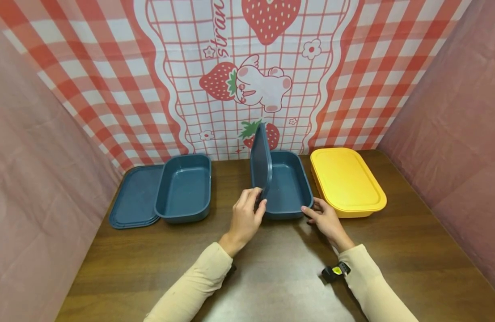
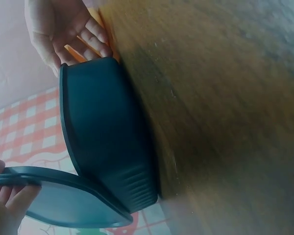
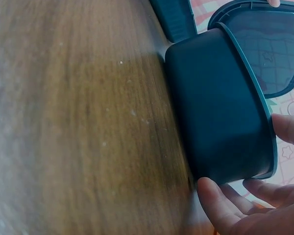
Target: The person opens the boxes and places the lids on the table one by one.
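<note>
Blue lid (image 1: 261,156) near upright, pinched by left hand (image 1: 246,215) | middle container (image 1: 286,190): right hand (image 1: 325,220) grips corner, left side partly hidden behind lid | sleeves (image 1: 192,286) cut off

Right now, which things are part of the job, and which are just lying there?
In the job:
- blue lid, tilted up in the left hand
- middle blue box, the right hand at its corner

Just lying there, it seems:
- left blue box
- flat blue lid beside it
- yellow box, lid on

Smooth plastic boxes (image 1: 287,183), glossy wood-look table (image 1: 271,268)
</note>
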A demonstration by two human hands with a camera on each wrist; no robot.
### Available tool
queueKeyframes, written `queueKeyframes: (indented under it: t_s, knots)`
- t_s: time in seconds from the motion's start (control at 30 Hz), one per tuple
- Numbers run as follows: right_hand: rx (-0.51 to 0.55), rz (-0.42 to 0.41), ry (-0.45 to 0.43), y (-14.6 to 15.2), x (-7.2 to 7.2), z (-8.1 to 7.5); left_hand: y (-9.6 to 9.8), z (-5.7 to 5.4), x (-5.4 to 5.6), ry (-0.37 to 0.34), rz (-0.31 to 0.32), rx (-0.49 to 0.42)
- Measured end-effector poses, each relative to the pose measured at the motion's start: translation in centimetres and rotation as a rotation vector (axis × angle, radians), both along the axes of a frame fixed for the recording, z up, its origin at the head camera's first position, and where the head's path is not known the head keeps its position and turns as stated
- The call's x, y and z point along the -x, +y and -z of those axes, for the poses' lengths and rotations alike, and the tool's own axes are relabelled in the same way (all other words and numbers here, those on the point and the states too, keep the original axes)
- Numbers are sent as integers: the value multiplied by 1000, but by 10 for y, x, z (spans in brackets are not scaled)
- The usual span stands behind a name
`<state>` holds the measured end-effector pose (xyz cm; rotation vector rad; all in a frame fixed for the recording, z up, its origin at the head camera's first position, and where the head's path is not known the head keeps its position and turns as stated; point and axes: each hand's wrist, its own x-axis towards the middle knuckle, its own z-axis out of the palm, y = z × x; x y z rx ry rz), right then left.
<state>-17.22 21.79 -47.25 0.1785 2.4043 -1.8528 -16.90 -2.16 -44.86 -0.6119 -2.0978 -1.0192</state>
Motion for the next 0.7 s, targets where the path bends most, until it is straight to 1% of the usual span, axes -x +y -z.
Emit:
queueKeyframes:
  t_s: [0.13,0.4,0.57,0.7]
  knots:
    - [-3,0,4,0,1,1,-1,1,0,-14,-8,-27]
    - [-5,-8,1,1,0,1,-2,4,1,-34,20,-84]
    - [-7,-10,-1,2,1,1,-3,5,0,-49,19,-97]
    - [-10,-13,-2,2,1,2,-3,7,0,-74,26,-120]
